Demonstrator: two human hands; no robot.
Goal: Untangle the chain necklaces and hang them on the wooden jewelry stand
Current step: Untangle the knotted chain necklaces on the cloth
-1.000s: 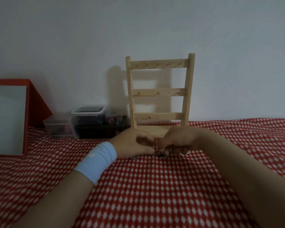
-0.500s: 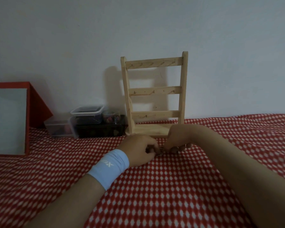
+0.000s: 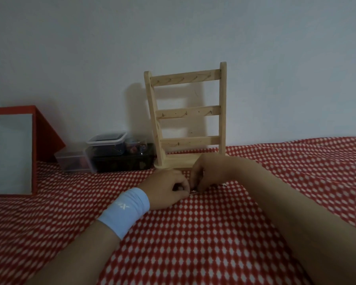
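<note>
The wooden jewelry stand (image 3: 188, 118) rises against the wall, with three bars of small hooks that carry nothing. Just in front of its base, my left hand (image 3: 167, 187) and my right hand (image 3: 207, 171) meet with fingers curled. Between their fingertips a small metallic bit of the chain necklaces (image 3: 193, 191) shows on the red checked cloth (image 3: 193, 233). Both hands pinch it. Most of the chains are hidden under my fingers. A thin dark piece lies to the right of my right hand. My left wrist wears a pale blue band.
Clear plastic boxes (image 3: 106, 149) with small items stand left of the stand by the wall. A red-framed mirror (image 3: 10, 153) leans at the far left. The checked cloth spreads wide in front of and right of my hands.
The view has shifted, so the stand now appears tilted and further right. My hands stay together on the chains, working close in front of the stand's base.
</note>
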